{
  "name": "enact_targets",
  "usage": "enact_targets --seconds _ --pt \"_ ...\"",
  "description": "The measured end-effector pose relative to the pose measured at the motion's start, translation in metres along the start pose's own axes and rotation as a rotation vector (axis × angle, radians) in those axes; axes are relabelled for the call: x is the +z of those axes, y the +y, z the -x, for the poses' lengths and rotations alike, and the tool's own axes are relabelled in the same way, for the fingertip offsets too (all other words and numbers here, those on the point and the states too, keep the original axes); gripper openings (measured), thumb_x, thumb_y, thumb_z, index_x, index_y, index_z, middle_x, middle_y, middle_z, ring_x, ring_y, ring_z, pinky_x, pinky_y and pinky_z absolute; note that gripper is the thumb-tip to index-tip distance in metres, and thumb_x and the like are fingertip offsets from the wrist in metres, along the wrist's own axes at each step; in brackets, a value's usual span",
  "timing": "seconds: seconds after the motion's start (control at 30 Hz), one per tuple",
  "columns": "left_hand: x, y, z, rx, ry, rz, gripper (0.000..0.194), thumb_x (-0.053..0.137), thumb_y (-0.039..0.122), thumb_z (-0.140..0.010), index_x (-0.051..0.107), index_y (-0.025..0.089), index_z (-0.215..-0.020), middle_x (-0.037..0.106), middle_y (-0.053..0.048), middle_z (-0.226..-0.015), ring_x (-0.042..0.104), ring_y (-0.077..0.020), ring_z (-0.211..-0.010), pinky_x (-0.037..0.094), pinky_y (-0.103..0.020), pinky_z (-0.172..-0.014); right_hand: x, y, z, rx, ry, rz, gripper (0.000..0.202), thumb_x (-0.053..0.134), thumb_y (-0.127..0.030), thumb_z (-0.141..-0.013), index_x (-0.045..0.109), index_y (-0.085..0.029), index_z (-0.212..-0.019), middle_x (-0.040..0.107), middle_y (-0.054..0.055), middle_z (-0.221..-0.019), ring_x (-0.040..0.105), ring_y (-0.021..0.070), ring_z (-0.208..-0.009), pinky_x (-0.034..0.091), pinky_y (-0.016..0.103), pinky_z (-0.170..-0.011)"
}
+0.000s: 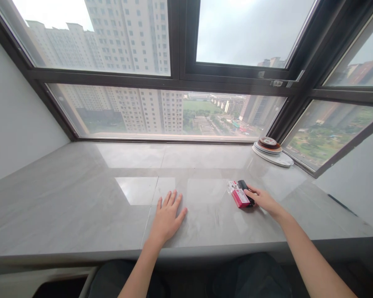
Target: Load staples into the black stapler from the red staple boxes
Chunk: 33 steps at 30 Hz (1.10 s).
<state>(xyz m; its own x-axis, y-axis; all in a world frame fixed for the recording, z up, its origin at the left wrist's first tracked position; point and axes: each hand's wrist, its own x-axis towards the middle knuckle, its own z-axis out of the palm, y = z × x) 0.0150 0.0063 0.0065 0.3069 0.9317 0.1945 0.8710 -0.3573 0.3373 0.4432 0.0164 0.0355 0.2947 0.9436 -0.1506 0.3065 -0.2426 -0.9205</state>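
My left hand [168,219] lies flat on the grey marble sill with its fingers spread and nothing in it. To the right, my right hand [261,199] has its fingers on a black object [243,186], which it partly covers. Right beside that object, on its left, a red and white box [240,196] sits on the sill. What the black object is cannot be made out.
A stack of round plates or lids [270,146] stands in the back right corner by the window frame [186,80]. The front edge of the marble sill [81,223] runs just above my legs. A thin dark strip [342,205] lies along the right wall.
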Motion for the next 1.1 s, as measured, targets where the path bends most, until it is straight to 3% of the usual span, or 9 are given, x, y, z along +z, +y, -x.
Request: enact_targets --seconds 0.17,0.3,0.43,0.53,0.63,0.7,0.87,1.0,1.1 --pt "-0.004 0.001 0.002 -0.016 0.013 0.055 0.057 0.035 0.056 -0.104 0.046 0.029 -0.154 0.032 -0.004 -0.168 0.018 -0.0248 -0.159 0.008 -0.049 -0.128 0.091 -0.018 0.027 -0.056 -0.076 -0.044 0.071 0.071 -0.053 -0.083 0.061 -0.021 -0.146 0.069 0.001 -0.080 0.057 0.0127 -0.057 0.049 0.024 -0.052" --pt "-0.012 0.001 -0.001 -0.088 0.048 0.221 0.058 0.030 0.059 -0.105 0.052 0.027 -0.149 0.048 -0.005 -0.158 0.034 -0.0221 -0.152 0.015 -0.044 -0.127 0.174 -0.044 0.052 -0.068 -0.051 0.068 0.074 0.057 -0.062 -0.091 0.047 -0.027 -0.156 0.060 -0.004 -0.071 0.052 0.0114 -0.045 0.045 0.024 -0.046" --pt "-0.014 0.013 -0.015 -0.247 0.134 0.371 0.060 0.031 0.058 -0.105 0.057 0.020 -0.143 0.063 -0.011 -0.142 0.052 -0.0250 -0.136 0.032 -0.041 -0.118 0.218 -0.064 0.066 -0.186 0.005 0.199 0.066 0.048 -0.059 -0.096 0.051 -0.028 -0.153 0.065 -0.001 -0.072 0.061 0.0166 -0.058 0.046 0.026 -0.058" --pt "-0.008 0.035 -0.024 -0.285 0.187 0.345 0.062 0.049 0.057 -0.099 0.052 0.017 -0.146 0.063 -0.015 -0.137 0.056 -0.0293 -0.128 0.039 -0.041 -0.108 0.218 -0.064 0.070 -0.260 0.037 0.231 0.063 0.046 -0.058 -0.096 0.060 -0.023 -0.147 0.068 0.001 -0.073 0.063 0.0196 -0.068 0.047 0.027 -0.066" --pt "-0.001 0.053 -0.024 -0.285 0.225 0.267 0.063 0.060 0.046 -0.092 0.049 0.018 -0.148 0.062 -0.016 -0.131 0.057 -0.0311 -0.122 0.042 -0.041 -0.102 0.202 -0.052 0.074 -0.314 0.089 0.229 0.063 0.044 -0.061 -0.096 0.065 -0.021 -0.140 0.067 0.002 -0.072 0.060 0.0194 -0.067 0.046 0.028 -0.068" --pt "0.001 0.053 -0.021 -0.285 0.227 0.248 0.056 0.060 0.041 -0.093 0.051 0.020 -0.144 0.062 -0.014 -0.124 0.060 -0.0293 -0.114 0.043 -0.039 -0.098 0.188 -0.040 0.077 -0.304 0.143 0.225 0.066 0.046 -0.065 -0.095 0.068 -0.019 -0.137 0.065 0.002 -0.070 0.058 0.0188 -0.064 0.045 0.028 -0.066" --pt "-0.010 0.009 -0.020 -0.308 0.314 0.222 0.045 0.059 0.041 -0.094 0.058 0.023 -0.136 0.061 -0.010 -0.121 0.063 -0.0242 -0.108 0.047 -0.033 -0.094 0.169 -0.018 0.081 -0.242 0.185 0.153 0.068 0.053 -0.071 -0.089 0.073 -0.017 -0.125 0.059 0.000 -0.067 0.053 0.0164 -0.059 0.042 0.026 -0.059" --pt "-0.022 -0.033 -0.041 -0.371 0.320 0.172 0.039 0.062 0.042 -0.090 0.065 0.023 -0.125 0.063 -0.008 -0.113 0.064 -0.0242 -0.101 0.049 -0.032 -0.087 0.169 -0.015 0.082 -0.228 0.201 0.118 0.066 0.056 -0.071 -0.087 0.074 -0.017 -0.121 0.058 -0.001 -0.066 0.053 0.0163 -0.058 0.042 0.026 -0.057" --pt "-0.025 -0.045 -0.057 -0.375 0.322 0.144 0.037 0.064 0.046 -0.088 0.069 0.023 -0.117 0.065 -0.008 -0.107 0.063 -0.0262 -0.103 0.048 -0.033 -0.088 0.169 -0.017 0.082 -0.231 0.212 0.107 0.065 0.057 -0.071 -0.086 0.075 -0.017 -0.118 0.058 -0.001 -0.066 0.052 0.0160 -0.057 0.043 0.026 -0.056"
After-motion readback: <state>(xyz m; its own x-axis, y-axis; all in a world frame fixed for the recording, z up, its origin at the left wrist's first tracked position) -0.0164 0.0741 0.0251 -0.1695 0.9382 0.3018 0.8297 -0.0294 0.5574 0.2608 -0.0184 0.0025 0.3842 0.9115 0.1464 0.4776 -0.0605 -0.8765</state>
